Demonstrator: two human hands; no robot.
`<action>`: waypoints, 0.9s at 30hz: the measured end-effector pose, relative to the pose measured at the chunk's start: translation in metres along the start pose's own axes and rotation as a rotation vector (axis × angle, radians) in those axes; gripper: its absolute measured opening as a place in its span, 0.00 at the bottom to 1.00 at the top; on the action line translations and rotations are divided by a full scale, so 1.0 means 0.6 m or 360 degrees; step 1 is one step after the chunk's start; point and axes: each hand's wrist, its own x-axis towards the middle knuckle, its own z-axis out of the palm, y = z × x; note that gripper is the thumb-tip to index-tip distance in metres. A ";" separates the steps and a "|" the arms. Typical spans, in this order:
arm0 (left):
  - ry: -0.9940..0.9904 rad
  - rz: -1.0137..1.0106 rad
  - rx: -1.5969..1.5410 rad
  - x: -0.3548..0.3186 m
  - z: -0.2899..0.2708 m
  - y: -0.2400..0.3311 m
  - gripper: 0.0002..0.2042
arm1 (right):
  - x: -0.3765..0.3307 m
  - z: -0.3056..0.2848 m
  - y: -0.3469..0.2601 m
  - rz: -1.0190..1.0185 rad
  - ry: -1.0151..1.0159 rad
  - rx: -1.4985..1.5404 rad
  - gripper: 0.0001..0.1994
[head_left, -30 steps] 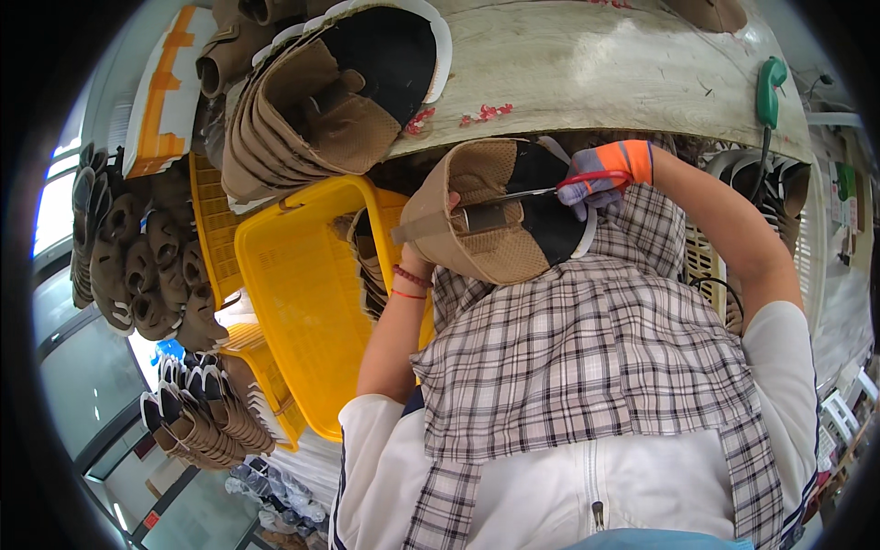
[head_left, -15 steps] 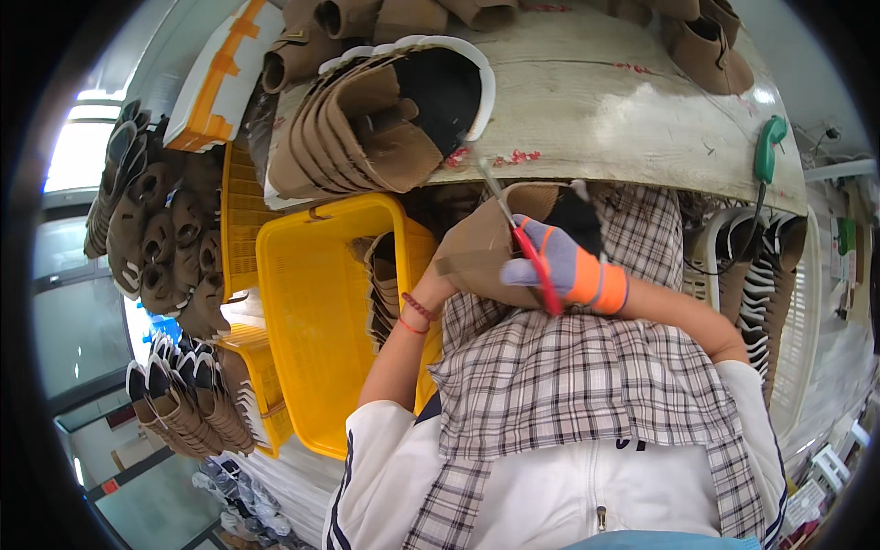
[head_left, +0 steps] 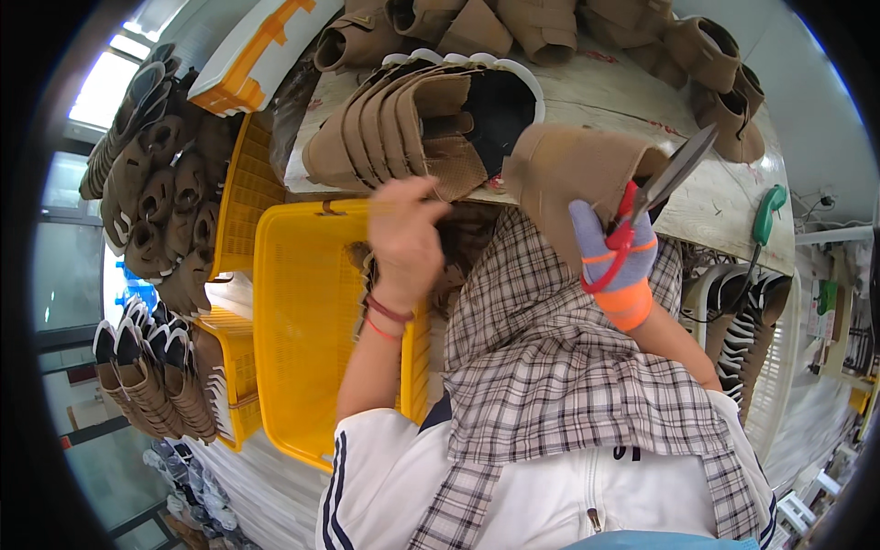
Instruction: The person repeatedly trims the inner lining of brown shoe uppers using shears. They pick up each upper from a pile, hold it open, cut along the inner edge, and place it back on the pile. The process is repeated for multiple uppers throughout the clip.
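Note:
In my right hand [head_left: 621, 261], which wears a grey-purple and orange glove, are scissors with red handles [head_left: 621, 240]. Their blades [head_left: 680, 165] point up and to the right. The same hand also holds a brown shoe upper [head_left: 576, 170] over the front edge of the workbench. My bare left hand [head_left: 406, 234], a little blurred, is raised over the yellow basket's rim with its fingers apart and nothing seen in them. Just beyond its fingertips lies a stack of nested brown shoe uppers [head_left: 380, 133] with white edges and black linings.
The yellow basket [head_left: 275, 321] stands at my left, with some uppers at its right side. More brown uppers [head_left: 541, 32] lie at the back of the workbench [head_left: 587, 87]. A green-handled tool [head_left: 770, 213] hangs at the right, above a pale basket [head_left: 788, 339] of uppers.
My left hand has let go of the upper and moved left and up toward the stack. My right hand has lifted the upper and scissors up and to the right.

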 end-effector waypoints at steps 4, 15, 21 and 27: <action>0.0375 0.0050 0.0175 0.044 -0.031 -0.059 0.08 | 0.031 0.049 0.033 0.0103 -0.0197 -0.0232 0.11; -0.0231 -0.0600 0.0610 0.021 0.192 0.029 0.27 | 0.071 0.043 0.103 -0.0071 0.0017 -0.0517 0.14; -0.0199 -0.0438 -0.1021 0.024 0.071 0.076 0.09 | 0.057 0.026 0.085 -0.0011 -0.0035 -0.0281 0.15; 0.0431 -0.0164 0.0317 0.125 -0.026 -0.152 0.12 | 0.051 0.090 0.080 0.0025 -0.0142 -0.0189 0.15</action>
